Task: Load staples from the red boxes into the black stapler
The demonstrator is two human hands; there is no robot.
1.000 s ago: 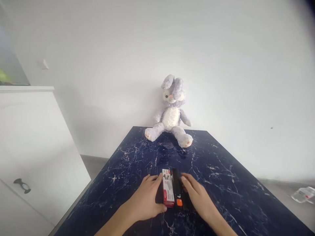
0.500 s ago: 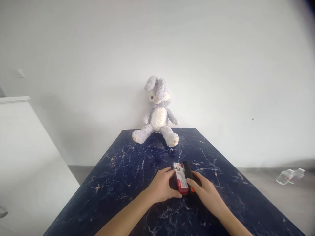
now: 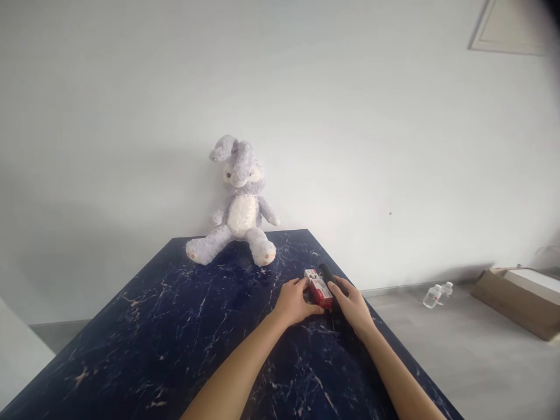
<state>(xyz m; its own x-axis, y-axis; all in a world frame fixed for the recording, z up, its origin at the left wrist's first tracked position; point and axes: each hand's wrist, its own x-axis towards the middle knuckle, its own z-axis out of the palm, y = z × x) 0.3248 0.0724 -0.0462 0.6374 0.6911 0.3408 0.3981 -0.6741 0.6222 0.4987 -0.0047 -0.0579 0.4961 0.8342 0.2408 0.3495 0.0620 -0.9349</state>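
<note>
We see our left hand (image 3: 294,303) pinching the box (image 3: 318,289) from the left, thumb at its near end and fingers farther up its side, while our right hand (image 3: 353,308) wraps the black tool (image 3: 326,273) just beside it, thumb on top. Both forearms reach in from the near side, converging over the table's (image 3: 175,326) right part, where box and tool are.

A head-worn camera faces forward and down over the tabletop (image 3: 175,326) toward the wall (image 3: 350,116). The left hand (image 3: 294,303) and right hand (image 3: 353,308) lie close, below centre.
</note>
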